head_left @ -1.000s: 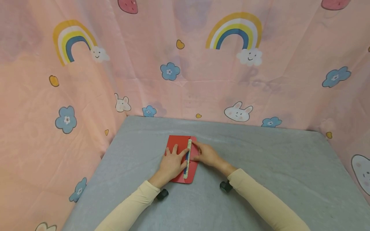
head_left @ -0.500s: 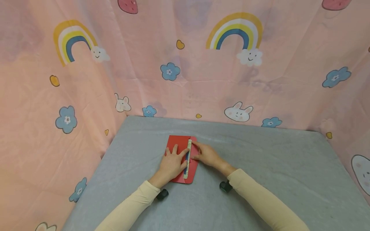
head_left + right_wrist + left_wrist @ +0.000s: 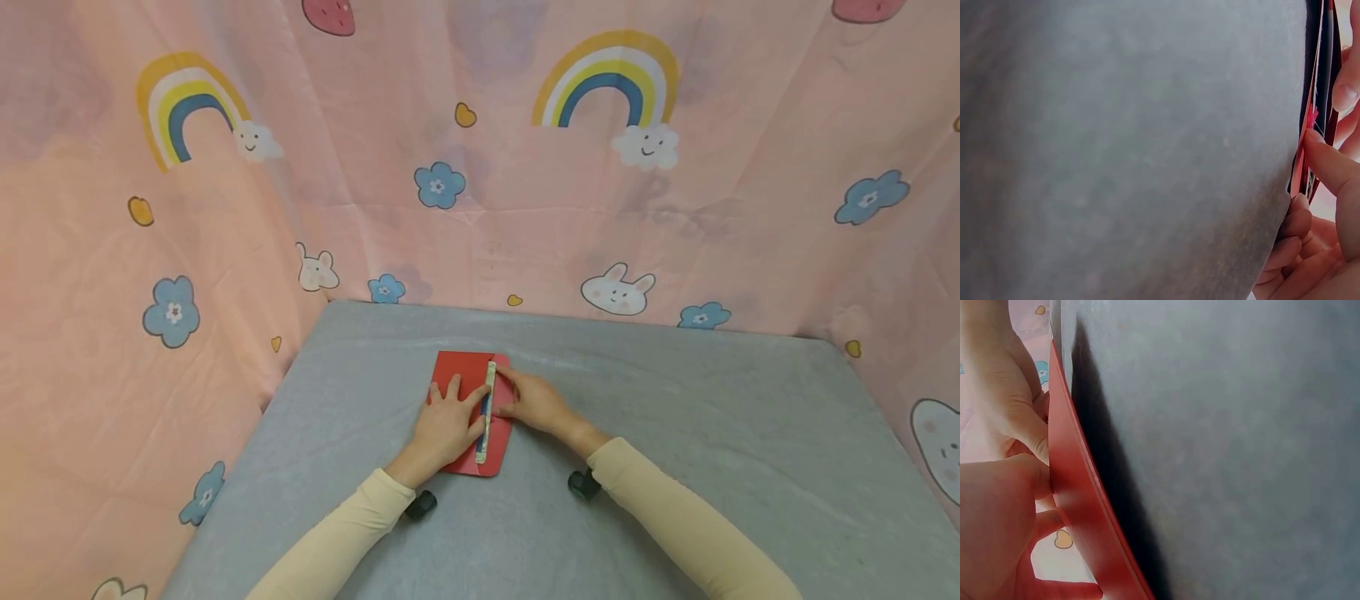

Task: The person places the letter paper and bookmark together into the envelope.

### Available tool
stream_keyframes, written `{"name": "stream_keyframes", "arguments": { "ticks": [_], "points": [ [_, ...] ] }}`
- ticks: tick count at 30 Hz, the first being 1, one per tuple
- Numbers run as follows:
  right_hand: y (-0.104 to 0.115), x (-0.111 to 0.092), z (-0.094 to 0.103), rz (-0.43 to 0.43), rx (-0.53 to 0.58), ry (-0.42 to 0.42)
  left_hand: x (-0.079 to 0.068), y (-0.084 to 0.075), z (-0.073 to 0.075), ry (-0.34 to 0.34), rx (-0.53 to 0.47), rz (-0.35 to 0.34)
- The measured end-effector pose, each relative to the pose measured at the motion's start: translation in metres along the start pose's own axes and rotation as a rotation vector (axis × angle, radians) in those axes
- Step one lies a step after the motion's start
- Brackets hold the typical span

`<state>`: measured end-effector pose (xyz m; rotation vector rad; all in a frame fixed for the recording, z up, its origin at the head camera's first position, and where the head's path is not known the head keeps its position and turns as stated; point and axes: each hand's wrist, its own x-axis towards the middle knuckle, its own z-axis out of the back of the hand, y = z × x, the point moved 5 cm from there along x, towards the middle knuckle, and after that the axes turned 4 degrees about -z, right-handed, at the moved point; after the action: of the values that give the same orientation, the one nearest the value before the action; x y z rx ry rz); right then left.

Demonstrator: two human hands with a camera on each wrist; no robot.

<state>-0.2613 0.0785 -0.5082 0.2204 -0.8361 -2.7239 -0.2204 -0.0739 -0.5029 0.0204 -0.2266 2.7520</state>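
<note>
A red paper envelope lies on the grey table with its flap side to the right. A narrow strip, pale green and patterned with some blue, shows along its opening; what it belongs to is unclear. My left hand rests on the envelope, fingers spread, thumb near the strip. My right hand holds the opening side, index finger at the strip's far end. In the right wrist view, the thumb touches the pinkish flap while the other fingers curl below. Part of the envelope is hidden under my left hand.
Grey cloth covers the table. A pink printed curtain hangs behind it and along both sides. Small dark devices sit under both wrists, one at the left and another at the right.
</note>
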Motion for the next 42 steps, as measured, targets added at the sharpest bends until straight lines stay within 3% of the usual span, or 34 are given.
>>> {"name": "stream_keyframes", "arguments": {
  "ticks": [7, 26, 42],
  "points": [
    [0.0021, 0.0006, -0.0001, -0.004, -0.013, 0.009, 0.0007, 0.0007, -0.0006, 0.023, 0.004, 0.011],
    [0.0062, 0.0015, -0.0010, -0.043, -0.043, 0.002, 0.0007, 0.0001, 0.0005, 0.008, 0.019, -0.001],
    [0.0097, 0.0028, -0.0028, -0.027, -0.068, -0.027, 0.0010, 0.0003, 0.0002, 0.001, 0.026, 0.003]
  ]
}}
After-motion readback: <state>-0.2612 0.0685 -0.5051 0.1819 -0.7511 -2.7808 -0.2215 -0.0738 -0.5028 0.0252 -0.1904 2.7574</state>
